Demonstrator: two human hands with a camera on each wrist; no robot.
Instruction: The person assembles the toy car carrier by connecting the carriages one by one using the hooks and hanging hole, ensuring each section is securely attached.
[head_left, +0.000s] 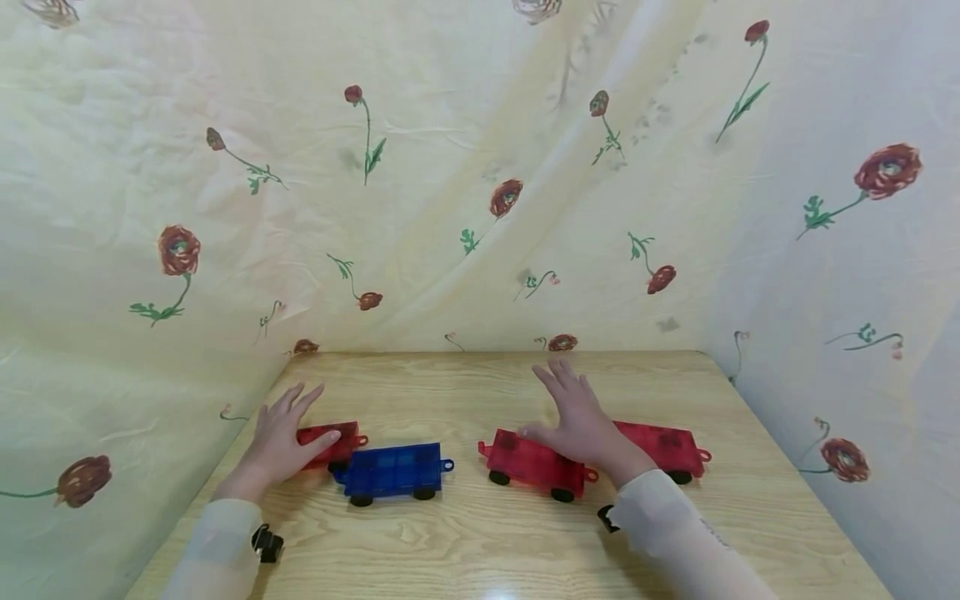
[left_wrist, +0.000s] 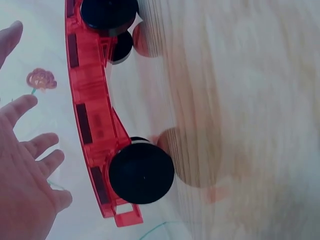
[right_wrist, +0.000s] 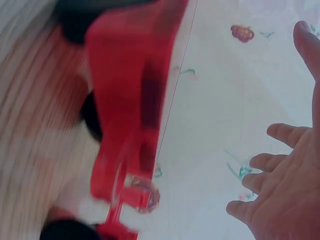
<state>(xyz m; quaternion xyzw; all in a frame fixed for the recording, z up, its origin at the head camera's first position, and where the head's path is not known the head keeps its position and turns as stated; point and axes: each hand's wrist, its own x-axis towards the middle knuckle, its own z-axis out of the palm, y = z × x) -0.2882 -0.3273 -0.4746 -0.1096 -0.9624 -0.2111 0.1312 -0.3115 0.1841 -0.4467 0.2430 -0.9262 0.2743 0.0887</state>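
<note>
My left hand [head_left: 283, 437] reaches over the red toy car base [head_left: 337, 442] on the left, fingers spread and partly covering it. In the left wrist view, that see-through red base [left_wrist: 92, 105] with black wheels lies beside the hand, with a gap between. A blue toy car base [head_left: 393, 469] stands to its right, its hook end close to the red one. Over the middle red base [head_left: 528, 461] is my right hand [head_left: 581, 421], fingers extended; another red base [head_left: 671, 446] is partly behind its wrist. The right wrist view shows a blurred red base [right_wrist: 130, 75] apart from the fingers.
All the car bases stand on a light wooden table [head_left: 465, 542]. A flowered cloth [head_left: 435, 167] hangs behind the table and at both sides. Each wrist wears a black device, the left one [head_left: 267, 543] next to the white sleeve.
</note>
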